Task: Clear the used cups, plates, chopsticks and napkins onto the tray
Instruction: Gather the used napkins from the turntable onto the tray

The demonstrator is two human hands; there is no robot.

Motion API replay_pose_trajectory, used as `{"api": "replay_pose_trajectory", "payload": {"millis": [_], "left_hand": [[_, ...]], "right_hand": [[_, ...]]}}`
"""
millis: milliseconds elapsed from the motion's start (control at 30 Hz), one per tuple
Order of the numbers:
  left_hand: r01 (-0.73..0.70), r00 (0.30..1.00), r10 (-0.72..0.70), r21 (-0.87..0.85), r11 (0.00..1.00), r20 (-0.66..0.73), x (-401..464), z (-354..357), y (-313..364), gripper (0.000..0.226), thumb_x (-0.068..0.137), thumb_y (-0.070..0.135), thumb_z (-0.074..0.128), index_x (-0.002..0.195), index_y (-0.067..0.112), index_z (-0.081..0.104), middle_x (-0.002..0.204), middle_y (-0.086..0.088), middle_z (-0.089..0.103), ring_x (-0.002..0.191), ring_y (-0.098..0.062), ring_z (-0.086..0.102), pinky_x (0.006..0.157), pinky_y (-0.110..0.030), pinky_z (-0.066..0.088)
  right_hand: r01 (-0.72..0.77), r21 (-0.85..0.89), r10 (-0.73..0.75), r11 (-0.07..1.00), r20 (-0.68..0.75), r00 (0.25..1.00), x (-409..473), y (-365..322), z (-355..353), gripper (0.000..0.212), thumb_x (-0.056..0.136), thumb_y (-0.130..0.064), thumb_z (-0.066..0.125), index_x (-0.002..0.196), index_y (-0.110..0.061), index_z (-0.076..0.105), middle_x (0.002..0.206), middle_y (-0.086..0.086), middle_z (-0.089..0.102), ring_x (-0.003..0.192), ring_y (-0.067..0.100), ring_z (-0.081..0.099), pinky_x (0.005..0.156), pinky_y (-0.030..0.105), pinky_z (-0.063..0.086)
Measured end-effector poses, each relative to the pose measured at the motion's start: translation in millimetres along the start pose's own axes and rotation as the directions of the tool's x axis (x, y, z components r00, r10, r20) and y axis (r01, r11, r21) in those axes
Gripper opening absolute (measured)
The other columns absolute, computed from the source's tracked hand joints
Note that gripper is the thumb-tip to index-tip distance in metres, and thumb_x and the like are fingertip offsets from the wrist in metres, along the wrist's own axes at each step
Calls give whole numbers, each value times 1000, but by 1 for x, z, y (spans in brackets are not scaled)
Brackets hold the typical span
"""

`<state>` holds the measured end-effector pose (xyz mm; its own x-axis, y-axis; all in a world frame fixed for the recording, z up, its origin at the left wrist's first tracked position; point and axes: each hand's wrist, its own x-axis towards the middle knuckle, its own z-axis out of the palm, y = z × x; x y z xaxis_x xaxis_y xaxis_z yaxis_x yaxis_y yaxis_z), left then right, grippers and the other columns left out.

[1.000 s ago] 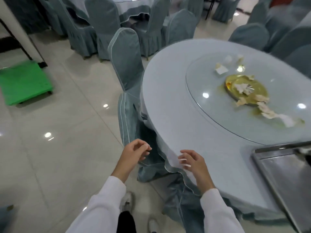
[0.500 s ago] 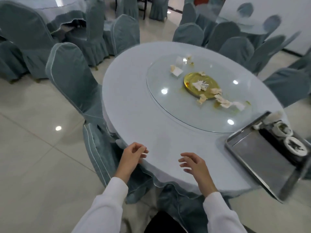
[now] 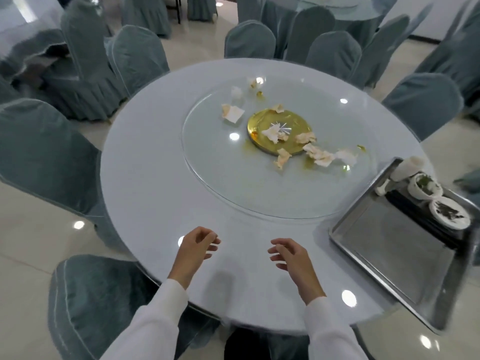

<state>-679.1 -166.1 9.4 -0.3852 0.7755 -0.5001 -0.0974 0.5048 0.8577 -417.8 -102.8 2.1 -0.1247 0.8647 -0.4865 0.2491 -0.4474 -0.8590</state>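
Both hands hovered empty above the near edge of the round table (image 3: 145, 178). The left hand (image 3: 193, 249) and right hand (image 3: 293, 258) had their fingers loosely curled and held nothing.

I judged the clearing part done: the tray (image 3: 394, 258) at the right edge already carried two cups (image 3: 436, 201) with dark dregs, some black sticks beside them, likely chopsticks (image 3: 415, 214), and a white object at its far end that I could not make out.

What remained sat on the glass turntable (image 3: 207, 157): crumpled napkins (image 3: 319, 155) strewn around and on top of a gold plate (image 3: 279, 133), with more scraps toward the far side (image 3: 233, 114).

All of it lay well apart from both hands, across the bare cloth and past the rim of the glass. The tray stood just beside the right hand's reach.

My reading of the next move: a long forward reach, or turning the glass to bring the scraps near, then pinching up the napkins. The stained paper looked limp and could tear or shed bits.
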Motion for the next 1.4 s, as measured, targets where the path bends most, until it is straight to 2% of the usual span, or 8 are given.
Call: {"api": "replay_pose_trajectory", "payload": {"millis": [300, 500, 600, 667, 800, 967, 1167, 1400], "left_hand": [[16, 1000, -18, 200, 980, 8, 84, 66, 39, 11, 101, 19, 63, 97, 12, 71, 92, 1, 80, 89, -20, 74, 79, -33, 56], [-2, 999, -12, 356, 935, 37, 130, 108, 49, 7, 98, 18, 67, 93, 19, 71, 96, 3, 75, 95, -18, 70, 77, -25, 50], [-58, 996, 16, 467, 882, 93, 148, 123, 49, 8, 100, 17, 65, 104, 23, 68, 110, 7, 70, 103, -16, 66, 77, -19, 46], [-86, 992, 22, 534, 841, 125, 161, 132, 47, 19, 101, 16, 64, 119, 21, 66, 125, -1, 62, 109, -20, 61, 90, -25, 44], [-144, 983, 24, 674, 725, 184, 181, 142, 40, 45, 102, 19, 63, 146, 23, 56, 152, -1, 47, 135, -21, 47, 112, -32, 39], [-179, 969, -51, 829, 530, 243, 196, 149, 24, 65, 105, 35, 56, 163, 33, 29, 175, 3, 11, 161, -21, 12, 125, -39, 26], [-169, 972, -63, 865, 473, 224, 200, 154, 18, 71, 107, 38, 49, 166, 40, 10, 176, 3, -7, 163, -23, -5, 131, -47, 8], [-196, 964, -84, 886, 420, 253, 199, 150, 14, 72, 108, 37, 45, 167, 40, 5, 176, 3, -14, 162, -24, -11, 130, -51, 2]], "right_hand": [[-63, -42, 60, 997, -56, 997, 94, -19, -48, 16, 101, -14, 59, 104, -20, 74, 95, 1, 79, 86, 16, 72, 78, 31, 55], [-69, -299, 39, 952, -106, 994, 159, -21, -75, 17, 100, -15, 61, 113, -22, 69, 119, 1, 68, 107, 19, 65, 91, 30, 48], [-54, -465, 13, 883, -90, 996, 185, -20, -83, 36, 101, -15, 60, 137, -16, 59, 151, 9, 47, 139, 25, 51, 107, 27, 38], [-74, -599, 62, 797, -40, 997, 201, -21, -85, 57, 104, -19, 58, 157, -13, 41, 172, 13, 16, 158, 27, 26, 121, 31, 30], [-74, -818, 202, 570, 52, 978, 211, -15, -75, 82, 106, -32, 54, 169, -17, 4, 173, 15, -20, 163, 28, -9, 129, 39, 20], [-72, -941, 189, 331, -8, 982, 203, -11, -53, 102, 100, -44, 59, 167, -12, -10, 172, 21, -21, 162, 33, -11, 129, 44, 20], [-74, -958, 173, 277, -26, 985, 200, -9, -33, 106, 99, -46, 60, 166, -11, -13, 171, 23, -22, 162, 36, -11, 129, 48, 17], [-3, -966, 122, 258, 30, 992, 194, -1, -6, 91, 103, -40, 51, 168, -19, -9, 173, 19, -20, 163, 33, -11, 128, 59, 9]]}}
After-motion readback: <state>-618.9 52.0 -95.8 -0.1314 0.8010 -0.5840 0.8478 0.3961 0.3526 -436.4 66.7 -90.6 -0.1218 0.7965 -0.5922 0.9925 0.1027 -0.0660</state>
